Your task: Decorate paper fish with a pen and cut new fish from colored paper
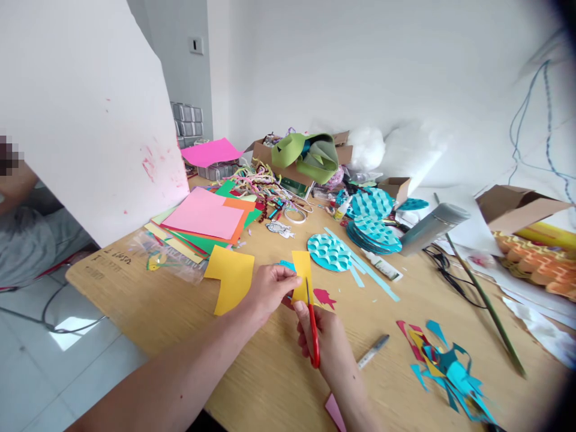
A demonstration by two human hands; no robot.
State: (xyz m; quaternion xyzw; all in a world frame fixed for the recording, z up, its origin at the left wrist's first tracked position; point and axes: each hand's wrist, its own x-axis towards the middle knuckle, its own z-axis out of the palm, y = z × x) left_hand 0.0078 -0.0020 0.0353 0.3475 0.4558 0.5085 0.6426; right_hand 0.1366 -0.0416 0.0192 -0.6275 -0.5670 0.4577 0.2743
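Observation:
My left hand (274, 287) pinches the left edge of a narrow yellow paper piece (301, 264) above the table. In my right hand (324, 330) is a pair of scissors (314, 339) with red handles, its blades lying against the yellow paper. Whether the blades are fully closed I cannot tell. A larger yellow sheet (234, 279) with a notch cut from it lies left of my hands. Just beyond them, a dark red paper cutout (324, 297) rests on the table, with a blue scrap partly hidden behind my left fingers.
Coloured sheets (207, 213) are stacked at left beside a white board (112, 120). Turquoise scalloped discs (330, 252), a glue bottle (381, 264) and a grey cylinder (434, 228) stand or lie beyond. Paper scraps (450, 372), a marker (373, 351) and a green stick (486, 303) lie at right.

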